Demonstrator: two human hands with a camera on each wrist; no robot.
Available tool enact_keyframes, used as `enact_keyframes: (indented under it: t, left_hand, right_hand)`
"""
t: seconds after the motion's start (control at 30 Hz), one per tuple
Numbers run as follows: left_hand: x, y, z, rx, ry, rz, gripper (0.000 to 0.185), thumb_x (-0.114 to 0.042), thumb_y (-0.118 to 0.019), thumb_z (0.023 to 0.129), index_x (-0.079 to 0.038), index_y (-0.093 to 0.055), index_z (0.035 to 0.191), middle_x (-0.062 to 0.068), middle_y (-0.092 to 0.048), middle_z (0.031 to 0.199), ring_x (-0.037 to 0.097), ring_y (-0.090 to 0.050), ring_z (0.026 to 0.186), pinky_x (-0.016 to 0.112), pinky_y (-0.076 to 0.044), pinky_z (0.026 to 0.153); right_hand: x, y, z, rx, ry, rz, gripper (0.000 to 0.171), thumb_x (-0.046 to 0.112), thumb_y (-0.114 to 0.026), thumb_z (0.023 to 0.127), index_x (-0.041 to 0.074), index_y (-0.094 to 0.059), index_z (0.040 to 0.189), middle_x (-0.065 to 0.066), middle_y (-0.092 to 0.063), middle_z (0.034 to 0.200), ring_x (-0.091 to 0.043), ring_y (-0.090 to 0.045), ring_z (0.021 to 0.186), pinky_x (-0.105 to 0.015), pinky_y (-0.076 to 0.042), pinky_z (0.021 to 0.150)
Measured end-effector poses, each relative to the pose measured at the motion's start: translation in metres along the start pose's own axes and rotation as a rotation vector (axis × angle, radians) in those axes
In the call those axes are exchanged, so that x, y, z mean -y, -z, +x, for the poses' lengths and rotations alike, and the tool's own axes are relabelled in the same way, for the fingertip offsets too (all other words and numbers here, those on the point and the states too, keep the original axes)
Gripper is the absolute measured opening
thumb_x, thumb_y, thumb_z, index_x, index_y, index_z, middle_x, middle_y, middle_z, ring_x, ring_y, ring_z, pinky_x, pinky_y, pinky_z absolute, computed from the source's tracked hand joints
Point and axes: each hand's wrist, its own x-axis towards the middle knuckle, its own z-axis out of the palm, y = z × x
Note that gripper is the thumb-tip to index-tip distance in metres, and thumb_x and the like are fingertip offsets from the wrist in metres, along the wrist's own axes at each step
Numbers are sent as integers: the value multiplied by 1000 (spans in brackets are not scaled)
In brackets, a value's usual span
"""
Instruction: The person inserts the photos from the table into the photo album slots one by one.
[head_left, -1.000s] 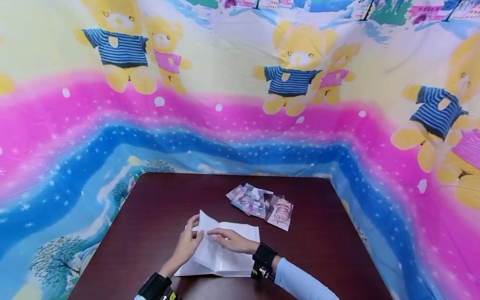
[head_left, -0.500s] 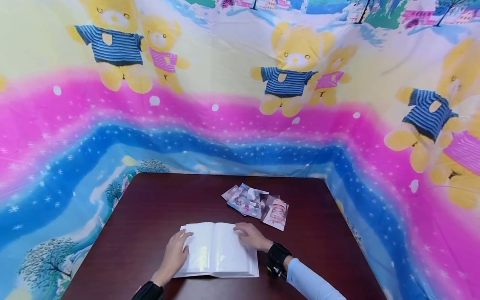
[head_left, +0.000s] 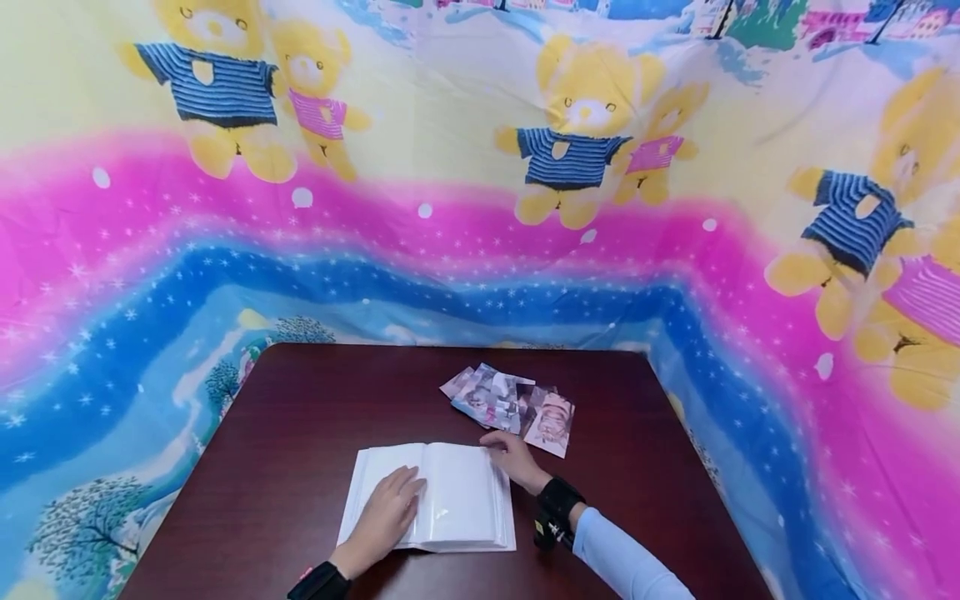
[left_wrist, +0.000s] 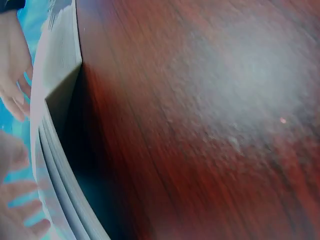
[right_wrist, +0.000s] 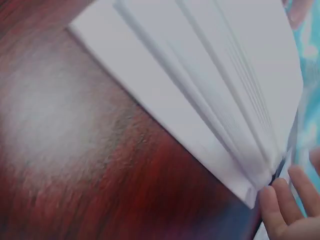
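Note:
A white photo album (head_left: 459,496) lies spread open on the dark table, its glossy blank pages facing up. My left hand (head_left: 386,510) rests on the left page, fingertips close to the spine fold. At the album's upper right corner is my right hand (head_left: 519,462), its fingers loosely extended over the page edge. The right wrist view shows the right fingers (right_wrist: 282,202) beside the corner of the fanned page stack (right_wrist: 200,85). In the left wrist view the left hand (left_wrist: 17,200) is over the pages, partly out of frame.
Several overlapping photo prints (head_left: 491,400) lie beyond the album, with a baby photo (head_left: 552,423) nearest the right hand. The brown wooden table (head_left: 300,433) meets a patterned bear curtain (head_left: 465,250) along its back and sides.
A page that stood raised between the hands now lies flat. The left hand has moved right onto the left page; the right hand has moved right to the album's upper corner.

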Motion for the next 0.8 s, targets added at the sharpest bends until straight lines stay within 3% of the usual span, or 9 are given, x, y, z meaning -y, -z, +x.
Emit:
enact_keyframes:
  t: [0.13, 0.27, 0.37, 0.47, 0.6, 0.8]
  left_hand:
    - [-9, -5, 1, 99, -43, 20, 30, -8, -71, 88, -2, -67, 117, 24, -59, 130, 42, -53, 122, 59, -43, 98]
    - [-13, -10, 1, 121, -53, 30, 30, -11, -69, 90, -4, -68, 119, 24, -57, 133, 42, -52, 124, 61, -41, 98]
    - [-13, -11, 1, 104, -66, 23, 31, -10, -71, 88, -4, -68, 119, 24, -58, 132, 43, -53, 122, 62, -42, 97]
    - [-12, -9, 1, 105, -81, 22, 32, -9, -71, 87, -4, -68, 119, 25, -58, 132, 43, -54, 121, 61, -43, 95]
    - [-11, -7, -1, 127, -81, 26, 33, -10, -70, 88, -5, -67, 120, 24, -57, 132, 42, -54, 120, 61, -44, 95]
    - [-10, -6, -2, 128, -68, 46, 32, -10, -70, 88, -6, -68, 120, 23, -57, 133, 41, -54, 121, 60, -44, 95]
  right_hand:
    - [-10, 5, 11, -185, -163, 63, 27, -9, -52, 92, -11, -63, 117, -27, -61, 116, -39, -59, 106, -39, -51, 84]
    - [-15, 12, 23, -397, -265, -86, 25, -2, -62, 88, -9, -67, 111, -21, -66, 105, -33, -62, 93, -40, -49, 79]
    - [-17, 17, 30, -487, -357, -201, 26, 4, -68, 85, -8, -68, 108, -15, -69, 84, -32, -67, 78, -43, -47, 79]
    - [-19, 19, 33, -517, -447, -271, 30, 8, -70, 83, -9, -68, 108, -18, -66, 78, -36, -66, 76, -46, -48, 82]
    - [-20, 18, 33, -518, -530, -287, 40, 11, -72, 84, -13, -60, 114, -36, -50, 106, -46, -57, 92, -54, -47, 84]
    - [-25, 16, 36, -540, -587, -266, 61, 15, -78, 82, -13, -46, 126, -41, -30, 126, -54, -52, 101, -61, -47, 82]
